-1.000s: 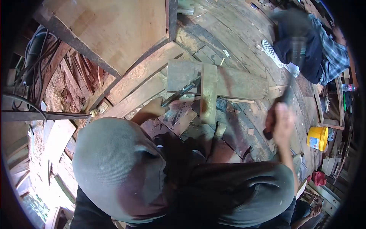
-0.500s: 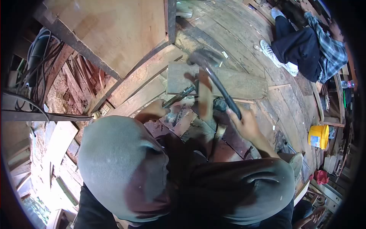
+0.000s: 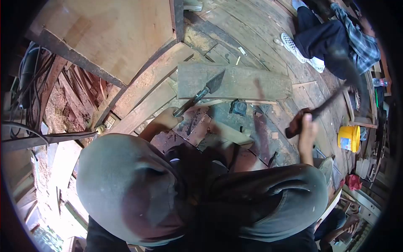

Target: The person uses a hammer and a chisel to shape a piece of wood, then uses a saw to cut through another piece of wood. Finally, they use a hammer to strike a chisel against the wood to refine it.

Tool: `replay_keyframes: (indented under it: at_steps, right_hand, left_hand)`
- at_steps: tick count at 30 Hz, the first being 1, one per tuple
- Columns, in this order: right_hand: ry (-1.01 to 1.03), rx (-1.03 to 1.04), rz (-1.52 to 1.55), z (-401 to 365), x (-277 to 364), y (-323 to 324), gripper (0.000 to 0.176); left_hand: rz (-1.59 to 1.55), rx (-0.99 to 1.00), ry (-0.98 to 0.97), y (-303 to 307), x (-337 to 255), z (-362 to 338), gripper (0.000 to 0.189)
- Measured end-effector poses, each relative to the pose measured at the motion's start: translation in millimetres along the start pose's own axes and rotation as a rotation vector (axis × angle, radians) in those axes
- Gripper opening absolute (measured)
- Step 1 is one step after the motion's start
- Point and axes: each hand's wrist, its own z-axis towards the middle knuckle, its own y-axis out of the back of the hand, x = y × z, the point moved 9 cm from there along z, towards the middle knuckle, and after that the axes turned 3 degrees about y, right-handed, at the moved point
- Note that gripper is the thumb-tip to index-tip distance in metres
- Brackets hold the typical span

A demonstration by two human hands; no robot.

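Note:
My left hand (image 3: 167, 119) is closed around the dark handle of a flat-bladed chisel (image 3: 213, 85), whose blade points up and right over a plank. My right hand (image 3: 308, 133) grips the handle of a hammer (image 3: 321, 110), raised out to the right. The hammer's far end is smeared by motion. Between my feet, a short pale piece of wood (image 3: 231, 133) lies at a slant, apart from both tools. A small dark block-like object (image 3: 238, 107) sits on the floor just beyond it.
A wide plank (image 3: 247, 84) lies across the floor ahead. A plywood-topped piece (image 3: 105, 33) stands at upper left, near cables (image 3: 35, 80) and wood scraps (image 3: 77, 96). A seated person (image 3: 329, 38) is at upper right, a yellow bucket (image 3: 348, 139) below.
The hammer has swung up and away to the right from beside the chisel. The pale wood piece has gone from upright to lying slanted. The chisel's blade now shows its broad face.

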Motion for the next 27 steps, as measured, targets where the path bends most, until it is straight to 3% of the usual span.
replay_keyframes:
  at_steps: [2,4,6,8,13,16,17,19,21,22,24,27]
  right_hand:
    - [-0.135,0.120,-0.165,-19.4,-58.0,-3.8,0.033]
    - [-0.317,0.097,-0.212,-38.9,-103.3,-4.7,0.036]
    - [-0.362,0.114,-0.355,-56.2,-150.3,-5.6,0.034]
    - [-0.168,0.092,-0.664,-65.1,-193.0,5.9,0.034]
    - [-0.017,-0.082,-0.729,-49.5,-176.4,-14.7,0.040]
    - [-0.111,-0.009,-0.677,-25.6,-183.3,-24.2,0.040]
    - [-0.062,-0.015,-0.692,-20.2,-189.9,-23.0,0.035]
    - [-0.021,-0.017,-0.718,-24.9,-190.8,-16.6,0.030]
    - [0.256,-0.159,-0.768,-34.9,-161.8,-11.3,0.025]
    - [0.255,-0.155,-0.771,-41.3,-151.4,-12.7,0.025]
    - [0.036,-0.113,-0.528,-65.8,-145.7,-8.9,0.021]
    - [-0.009,0.046,-0.487,-106.5,-166.3,-30.7,0.022]
  left_hand:
    - [0.011,0.019,-0.053,-2.2,8.3,10.0,0.033]
    - [0.021,0.025,-0.104,1.4,1.2,8.3,0.032]
    - [0.063,0.024,0.026,4.4,-9.5,-8.3,0.032]
    - [0.064,0.021,0.000,4.0,-7.2,-4.8,0.030]
    - [-0.022,0.035,0.014,-2.1,-16.7,-15.0,0.025]
    - [-0.121,0.093,0.043,-8.2,-9.9,-12.5,0.022]
    - [-0.186,0.098,0.128,-8.6,-9.0,-17.4,0.017]
    - [-0.190,0.120,0.120,-8.9,-12.8,-18.4,0.015]
    - [-0.179,0.140,0.095,-8.1,-15.4,-18.0,0.012]
    - [-0.183,0.143,0.097,-9.0,-15.2,-17.5,0.012]
    - [-0.259,0.128,0.115,-10.1,-11.9,-17.7,0.013]
    - [-0.286,0.134,0.148,-13.3,-11.7,-20.6,0.017]
